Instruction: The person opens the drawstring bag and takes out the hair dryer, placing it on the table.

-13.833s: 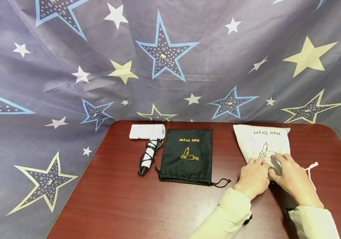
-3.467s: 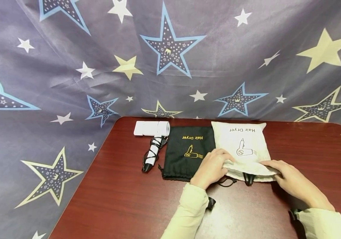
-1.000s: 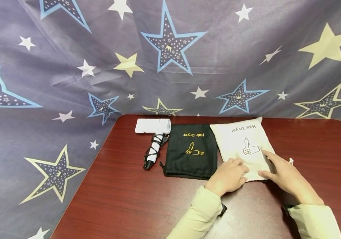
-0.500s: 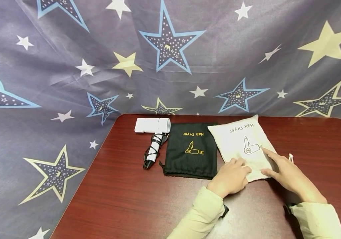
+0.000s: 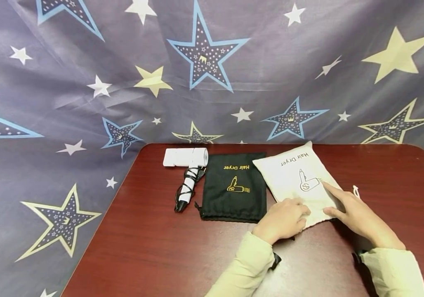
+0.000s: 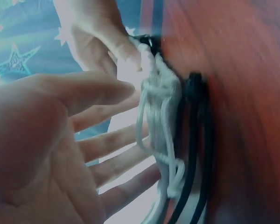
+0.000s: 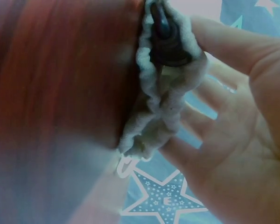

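A white drawstring bag (image 5: 282, 177), printed "Hair Dryer", lies tilted on the table, bulging slightly. My left hand (image 5: 282, 218) rests on its near left part; in the left wrist view its fingers extend along the bag beside the knotted white drawstring (image 6: 165, 116). My right hand (image 5: 358, 214) touches the bag's right side, thumb and fingers spread. Inside the gathered mouth, seen in the right wrist view, sits a dark ridged end piece (image 7: 170, 46). Left of the white bag lies a flat black drawstring bag (image 5: 212, 198), its right corner overlapped by the white one.
A white hair dryer (image 5: 178, 157) with its black cord (image 5: 180, 194) wound round the handle lies at the far left of the red-brown table (image 5: 152, 247). A star-patterned cloth (image 5: 234, 107) hangs behind the table. A drawstring loop (image 5: 356, 191) sticks out past my right hand.
The white bag came from the right to beside the black bag, and its mouth, earlier spread open, lies flatter. Over the last second it has turned anticlockwise under my hands.
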Demonstrator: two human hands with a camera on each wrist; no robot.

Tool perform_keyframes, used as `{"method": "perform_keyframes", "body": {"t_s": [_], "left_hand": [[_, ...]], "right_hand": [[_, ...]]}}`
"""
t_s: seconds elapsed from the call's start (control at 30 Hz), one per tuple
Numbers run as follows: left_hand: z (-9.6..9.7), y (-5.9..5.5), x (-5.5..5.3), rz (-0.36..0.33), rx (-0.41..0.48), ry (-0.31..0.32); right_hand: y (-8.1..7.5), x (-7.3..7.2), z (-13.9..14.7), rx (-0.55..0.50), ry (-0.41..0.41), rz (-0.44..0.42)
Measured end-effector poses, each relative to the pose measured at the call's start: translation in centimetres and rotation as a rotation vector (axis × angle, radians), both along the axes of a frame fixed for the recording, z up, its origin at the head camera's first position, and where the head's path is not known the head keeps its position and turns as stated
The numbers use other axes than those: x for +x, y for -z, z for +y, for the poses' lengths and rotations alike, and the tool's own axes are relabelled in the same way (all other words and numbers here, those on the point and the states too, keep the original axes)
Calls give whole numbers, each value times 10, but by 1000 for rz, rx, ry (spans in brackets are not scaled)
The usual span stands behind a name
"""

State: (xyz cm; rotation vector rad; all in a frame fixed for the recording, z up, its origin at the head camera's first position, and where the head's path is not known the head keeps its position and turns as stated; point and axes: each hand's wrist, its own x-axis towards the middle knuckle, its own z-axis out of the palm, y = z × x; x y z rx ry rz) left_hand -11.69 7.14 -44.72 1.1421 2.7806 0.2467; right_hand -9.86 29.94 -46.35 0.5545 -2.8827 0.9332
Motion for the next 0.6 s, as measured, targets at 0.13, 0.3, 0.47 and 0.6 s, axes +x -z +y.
{"method": "perform_keyframes", "body": {"t_s": [0.13,0.3,0.47,0.6], "left_hand": [[-10,-5,-11,7,94,-38],[-20,-16,-29,46,189,-96],[-31,-25,-52,101,284,-204],[-38,-28,-67,145,337,-329]], "right_hand": [[-3,0,-2,1,13,-8],[-4,3,0,-10,37,11],[-4,4,-6,-6,64,43],[-7,2,-14,23,87,80]]}}
